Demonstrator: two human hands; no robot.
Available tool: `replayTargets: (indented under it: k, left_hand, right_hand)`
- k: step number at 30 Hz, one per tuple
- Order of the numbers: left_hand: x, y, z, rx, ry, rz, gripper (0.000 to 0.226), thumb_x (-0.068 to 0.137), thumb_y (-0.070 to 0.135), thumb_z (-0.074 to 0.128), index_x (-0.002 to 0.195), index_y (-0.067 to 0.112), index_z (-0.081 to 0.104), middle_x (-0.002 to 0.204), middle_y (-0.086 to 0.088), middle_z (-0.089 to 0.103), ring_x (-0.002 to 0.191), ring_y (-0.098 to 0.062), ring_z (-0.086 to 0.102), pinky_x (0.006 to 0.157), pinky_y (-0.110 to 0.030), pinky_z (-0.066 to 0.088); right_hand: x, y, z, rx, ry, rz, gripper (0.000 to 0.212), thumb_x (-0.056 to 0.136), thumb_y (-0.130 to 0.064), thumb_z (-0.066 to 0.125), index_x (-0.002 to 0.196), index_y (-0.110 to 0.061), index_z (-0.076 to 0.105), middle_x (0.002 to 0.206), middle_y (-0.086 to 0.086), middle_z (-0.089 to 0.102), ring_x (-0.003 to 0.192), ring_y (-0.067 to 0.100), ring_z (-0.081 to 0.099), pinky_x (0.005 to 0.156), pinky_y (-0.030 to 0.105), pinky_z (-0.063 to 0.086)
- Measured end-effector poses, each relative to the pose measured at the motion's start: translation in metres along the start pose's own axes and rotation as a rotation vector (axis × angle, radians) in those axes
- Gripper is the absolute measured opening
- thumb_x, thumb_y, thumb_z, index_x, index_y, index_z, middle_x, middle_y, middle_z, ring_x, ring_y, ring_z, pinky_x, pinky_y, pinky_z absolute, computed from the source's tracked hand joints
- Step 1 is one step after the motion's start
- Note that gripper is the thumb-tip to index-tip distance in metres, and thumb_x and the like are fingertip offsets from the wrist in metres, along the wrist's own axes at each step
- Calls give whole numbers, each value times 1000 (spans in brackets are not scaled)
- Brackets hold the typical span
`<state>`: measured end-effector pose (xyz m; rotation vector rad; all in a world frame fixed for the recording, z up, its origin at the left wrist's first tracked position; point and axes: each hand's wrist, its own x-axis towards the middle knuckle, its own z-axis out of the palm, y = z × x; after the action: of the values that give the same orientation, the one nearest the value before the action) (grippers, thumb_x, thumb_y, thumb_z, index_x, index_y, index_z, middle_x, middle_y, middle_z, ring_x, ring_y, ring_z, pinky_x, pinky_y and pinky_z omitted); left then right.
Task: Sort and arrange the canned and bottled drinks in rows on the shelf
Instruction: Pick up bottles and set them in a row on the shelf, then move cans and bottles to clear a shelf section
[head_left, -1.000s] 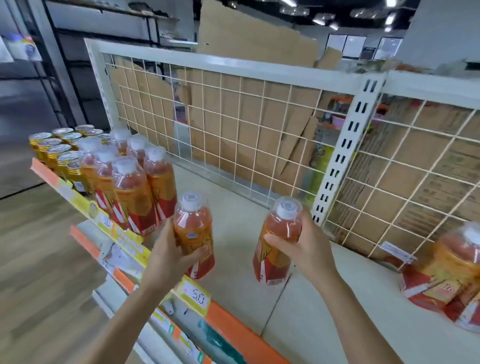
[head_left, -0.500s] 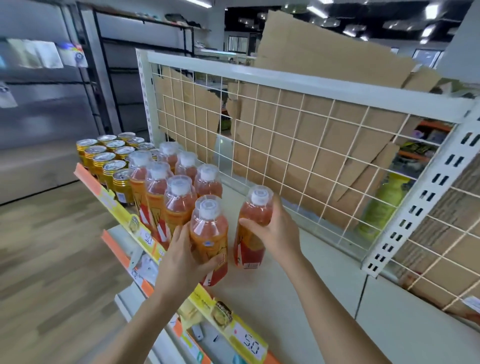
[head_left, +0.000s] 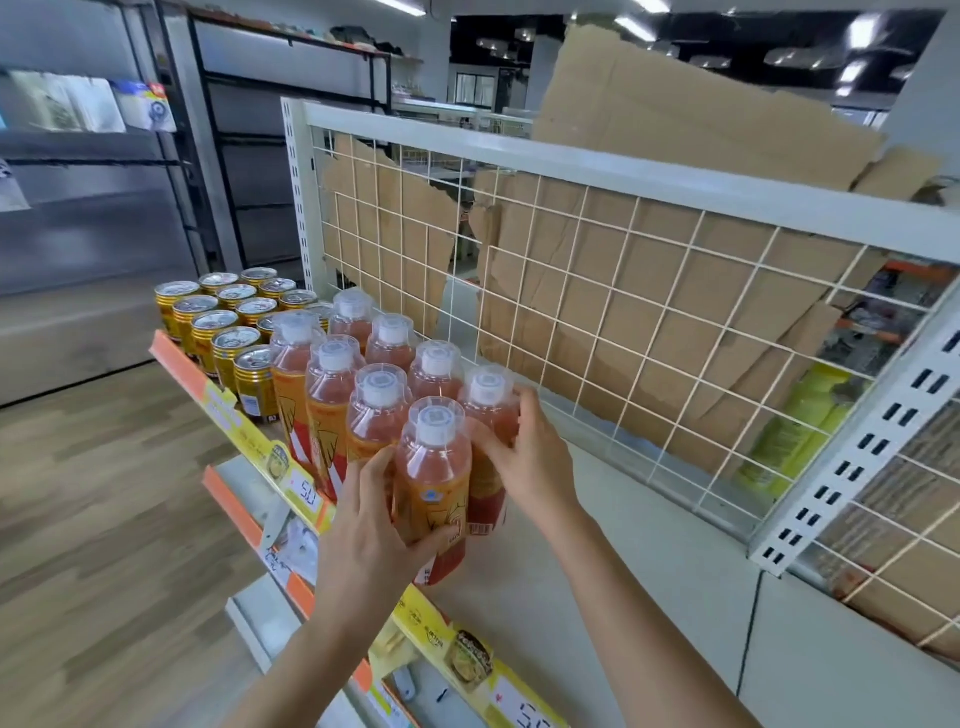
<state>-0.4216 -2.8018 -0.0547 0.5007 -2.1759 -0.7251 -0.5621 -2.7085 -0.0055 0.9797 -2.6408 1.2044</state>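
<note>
Left hand (head_left: 363, 540) grips the front bottle (head_left: 434, 467), right hand (head_left: 527, 460) the rear bottle (head_left: 485, 397) — seat both upright, flush against the bottle rows (head_left: 337, 374).

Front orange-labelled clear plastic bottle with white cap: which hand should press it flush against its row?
Left. The left hand grips that front bottle low on its label; the right hand is busy, curled round the white-capped bottle behind it.
</note>
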Motion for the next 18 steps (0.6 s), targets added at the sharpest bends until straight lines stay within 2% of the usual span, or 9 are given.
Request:
replayTargets:
  k: [3, 5, 9, 13, 16, 18]
  left_hand:
    - [-2, -1, 1, 14, -10, -5, 86, 57, 47, 79, 126, 26, 32, 110, 5, 46, 87, -18, 58, 50, -21, 48]
    - [-4, -1, 1, 7, -24, 1, 85, 60, 52, 71, 130, 25, 31, 115, 2, 47, 89, -20, 60, 53, -22, 49]
    - [-12, -5, 1, 41, -74, 15, 96, 67, 33, 80, 143, 18, 24, 126, -6, 46, 104, -26, 57, 65, -32, 53]
    - [-28, -5, -5, 39, -101, 38, 86, 78, 20, 73, 145, 17, 19, 135, -15, 43, 124, -35, 46, 76, -49, 56]
    - [-41, 0, -11, 55, -110, 96, 75, 79, 12, 70, 142, 8, 28, 133, -15, 44, 118, -33, 50, 82, -44, 52]
    - [-50, 7, -14, 76, -146, 130, 73, 77, 5, 71, 140, 5, 34, 135, -16, 43, 121, -34, 47, 88, -46, 48]
  right_hand:
    - [-4, -1, 4, 22, 6, -25, 65, 85, -59, 49, 137, -23, 33, 135, -6, 51, 114, 17, 55, 88, 35, 47]
    - [-8, 1, 5, 84, 5, -13, 67, 86, -58, 48, 140, -25, 30, 137, -6, 50, 118, 16, 54, 94, 40, 47]
    - [-23, 11, -3, 211, -71, 62, 64, 89, -50, 50, 144, -28, 24, 137, -3, 50, 121, 15, 51, 101, 37, 43]
    - [-54, 18, -16, 165, -150, 112, 70, 90, -49, 50, 148, -26, 17, 141, 1, 43, 125, 17, 47, 103, 41, 40]
    - [-86, 25, -34, 68, -136, 91, 65, 92, -47, 48, 147, -28, 19, 142, -2, 42, 125, 14, 45, 102, 37, 39]
    - [-112, 33, -52, 9, -95, 81, 62, 92, -46, 48, 146, -29, 22, 142, -5, 42, 126, 11, 44, 102, 33, 37]
